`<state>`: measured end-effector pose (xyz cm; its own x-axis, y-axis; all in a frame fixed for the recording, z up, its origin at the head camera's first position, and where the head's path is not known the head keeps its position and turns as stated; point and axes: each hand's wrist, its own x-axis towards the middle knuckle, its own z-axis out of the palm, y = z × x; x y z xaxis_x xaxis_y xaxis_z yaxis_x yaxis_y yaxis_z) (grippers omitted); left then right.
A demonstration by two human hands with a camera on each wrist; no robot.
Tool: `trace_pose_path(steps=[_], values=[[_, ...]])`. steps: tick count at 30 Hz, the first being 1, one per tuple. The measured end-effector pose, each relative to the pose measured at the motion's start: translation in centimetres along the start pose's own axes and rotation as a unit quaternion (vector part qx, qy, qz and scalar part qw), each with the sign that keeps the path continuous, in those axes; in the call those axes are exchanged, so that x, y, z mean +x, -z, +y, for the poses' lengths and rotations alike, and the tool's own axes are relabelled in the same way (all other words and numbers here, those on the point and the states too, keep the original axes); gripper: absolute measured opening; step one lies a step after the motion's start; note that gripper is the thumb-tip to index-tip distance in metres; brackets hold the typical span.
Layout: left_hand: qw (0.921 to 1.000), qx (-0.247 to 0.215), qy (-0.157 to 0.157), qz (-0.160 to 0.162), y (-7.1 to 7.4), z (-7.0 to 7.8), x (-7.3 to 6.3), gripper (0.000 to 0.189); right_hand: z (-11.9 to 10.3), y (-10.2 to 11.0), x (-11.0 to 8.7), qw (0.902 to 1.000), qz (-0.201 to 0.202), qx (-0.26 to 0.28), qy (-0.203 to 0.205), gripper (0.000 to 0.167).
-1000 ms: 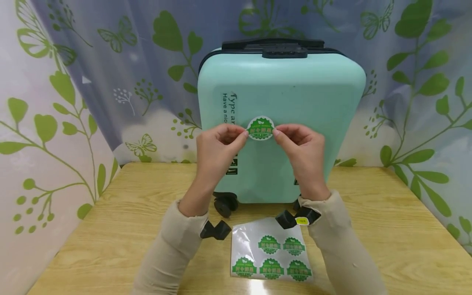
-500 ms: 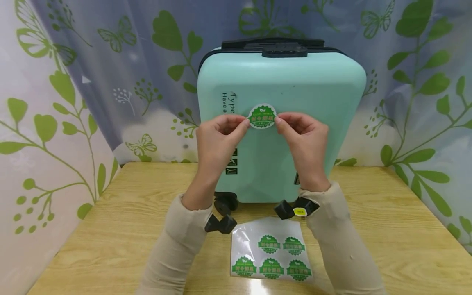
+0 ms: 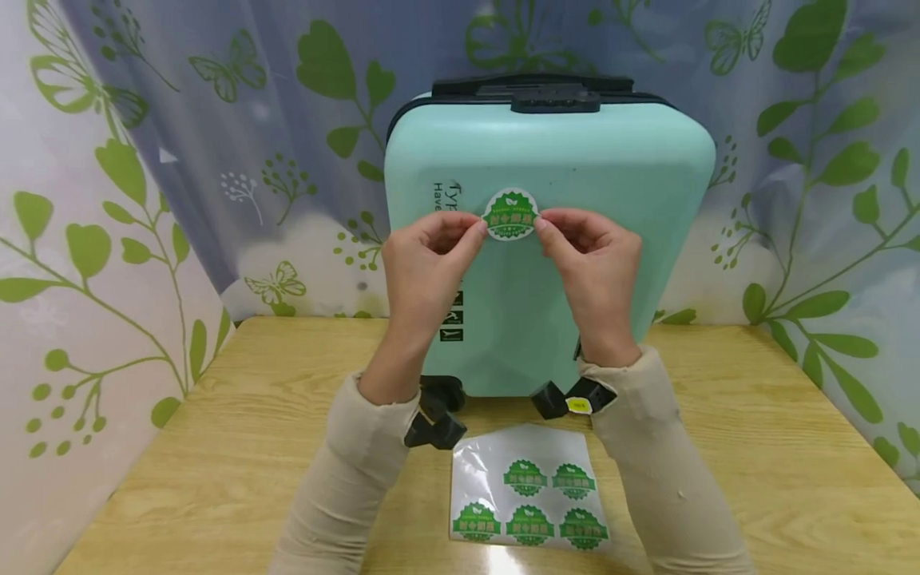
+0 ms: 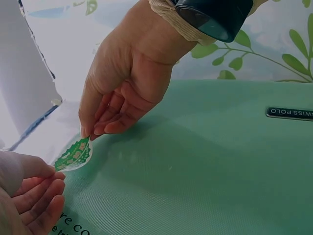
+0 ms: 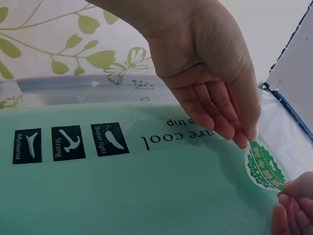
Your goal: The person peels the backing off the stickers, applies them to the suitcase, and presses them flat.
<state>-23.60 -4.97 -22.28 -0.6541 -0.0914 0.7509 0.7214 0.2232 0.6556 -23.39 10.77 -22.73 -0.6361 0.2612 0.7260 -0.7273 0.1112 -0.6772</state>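
A round green sticker with a white border is stretched between both hands, in front of the suitcase's face. My left hand pinches its left edge between thumb and fingertips. At the opposite edge my right hand pinches it the same way. The mint-green suitcase stands upright on the table, its printed lettering partly hidden behind my left hand. In the left wrist view the sticker hovers close over the suitcase shell, slightly bent. The right wrist view shows the sticker near the printed words.
A sheet of several matching green stickers lies on the wooden table between the forearms. The suitcase has a black wheel at its lower left. Behind it hangs a leaf-patterned curtain.
Both hands have moved up along the suitcase's face, carrying the sticker higher. The suitcase and the sticker sheet have stayed in place.
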Motion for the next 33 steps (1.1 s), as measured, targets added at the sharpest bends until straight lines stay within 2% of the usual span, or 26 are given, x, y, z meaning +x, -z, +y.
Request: trace_pose_path(steps=[5,12,21,26,33], values=[[1.0,0.005,-0.005,0.002,-0.05,-0.01,0.13,0.013,0.24,-0.1,0.15,0.9996,0.005,-0.007,0.029,0.016],[0.9997,0.014,-0.017,0.005,-0.26,-0.14,0.32,0.014,0.21,-0.1,0.19,0.9996,0.009,-0.013,0.025,0.016],[0.9999,0.009,-0.011,0.01,-0.4,-0.24,0.47,0.014,-0.2,-0.28,0.49,0.9998,0.015,-0.015,0.003,0.015],[0.9998,0.012,-0.012,0.01,-0.27,-0.3,0.55,0.014,-0.01,-0.34,0.45,0.9994,0.015,-0.025,0.021,0.015],[0.9992,0.023,-0.03,0.015,-0.09,-0.34,0.79,0.014,0.22,-0.5,0.48,0.9981,0.012,-0.046,0.038,0.016]])
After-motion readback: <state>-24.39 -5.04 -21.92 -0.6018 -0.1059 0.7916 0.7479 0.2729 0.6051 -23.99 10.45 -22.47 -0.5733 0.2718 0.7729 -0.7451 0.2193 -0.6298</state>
